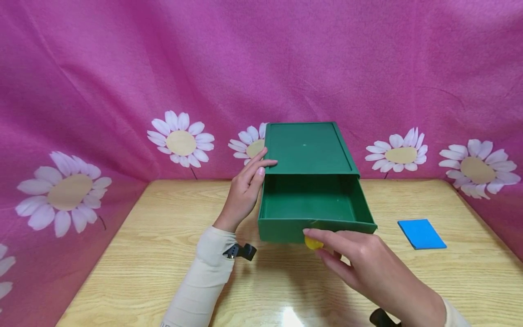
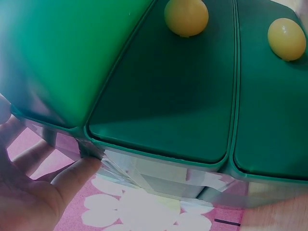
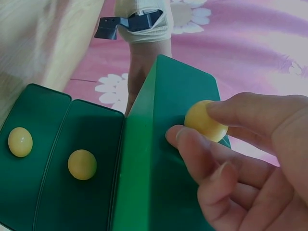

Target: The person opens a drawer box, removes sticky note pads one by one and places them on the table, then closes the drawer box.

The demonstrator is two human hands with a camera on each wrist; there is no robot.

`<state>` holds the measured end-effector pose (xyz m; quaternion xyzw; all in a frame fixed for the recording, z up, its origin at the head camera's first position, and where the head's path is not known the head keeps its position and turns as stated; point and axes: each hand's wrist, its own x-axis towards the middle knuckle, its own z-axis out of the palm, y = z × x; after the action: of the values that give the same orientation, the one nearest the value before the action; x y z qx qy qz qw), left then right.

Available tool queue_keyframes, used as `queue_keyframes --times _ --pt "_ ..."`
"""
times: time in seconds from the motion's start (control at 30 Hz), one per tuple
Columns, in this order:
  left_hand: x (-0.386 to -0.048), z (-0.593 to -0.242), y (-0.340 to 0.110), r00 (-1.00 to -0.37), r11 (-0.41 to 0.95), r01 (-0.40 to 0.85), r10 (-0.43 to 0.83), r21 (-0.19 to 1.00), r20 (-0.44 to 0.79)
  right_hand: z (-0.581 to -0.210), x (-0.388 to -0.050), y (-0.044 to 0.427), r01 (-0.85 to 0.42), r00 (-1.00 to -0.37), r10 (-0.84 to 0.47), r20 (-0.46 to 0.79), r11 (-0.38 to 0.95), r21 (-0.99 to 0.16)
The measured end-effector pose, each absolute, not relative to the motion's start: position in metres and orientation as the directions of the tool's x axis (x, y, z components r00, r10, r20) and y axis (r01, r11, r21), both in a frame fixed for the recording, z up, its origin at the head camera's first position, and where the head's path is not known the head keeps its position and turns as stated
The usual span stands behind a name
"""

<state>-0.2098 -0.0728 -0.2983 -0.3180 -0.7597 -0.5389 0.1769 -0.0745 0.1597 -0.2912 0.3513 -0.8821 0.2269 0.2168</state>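
A green drawer cabinet [image 1: 304,147] stands on the table with its top drawer [image 1: 282,230] pulled out; its inside looks bare. Between thumb and fingers, my right hand [image 1: 363,256] pinches the round yellow knob [image 3: 201,119] on that drawer's front. My left hand [image 1: 243,193] rests against the cabinet's left side, fingers extended, one fingertip over the top edge. Seen in the right wrist view, two lower drawers are closed, each with its own yellow knob [image 3: 82,164]. The left wrist view shows the left fingers [image 2: 79,175] touching the cabinet's clear, taped side.
A flat blue square [image 1: 422,234] lies on the wooden table [image 1: 163,254] to the right of the cabinet. Behind and at both sides hangs a pink cloth [image 1: 306,59] with large white daisies.
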Motion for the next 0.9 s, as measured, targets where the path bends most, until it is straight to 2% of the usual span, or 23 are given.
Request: queue_keyframes --times 0.27,0.57,0.9 --pt "-0.236 -0.324 -0.075 -0.722 0.243 0.691 0.292 0.681 0.628 -0.295 -0.084 0.162 -0.764 -0.598 -0.523 0.608 0.601 -0.234" --pt "-0.209 -0.298 -0.073 -0.734 0.212 0.674 0.294 0.708 0.612 -0.295 -0.092 0.163 -0.747 -0.618 -0.522 0.588 0.622 -0.233" --pt "-0.207 -0.295 -0.072 -0.740 0.222 0.668 0.292 0.710 0.605 -0.296 -0.100 0.164 -0.752 -0.611 -0.515 0.601 0.616 -0.237"
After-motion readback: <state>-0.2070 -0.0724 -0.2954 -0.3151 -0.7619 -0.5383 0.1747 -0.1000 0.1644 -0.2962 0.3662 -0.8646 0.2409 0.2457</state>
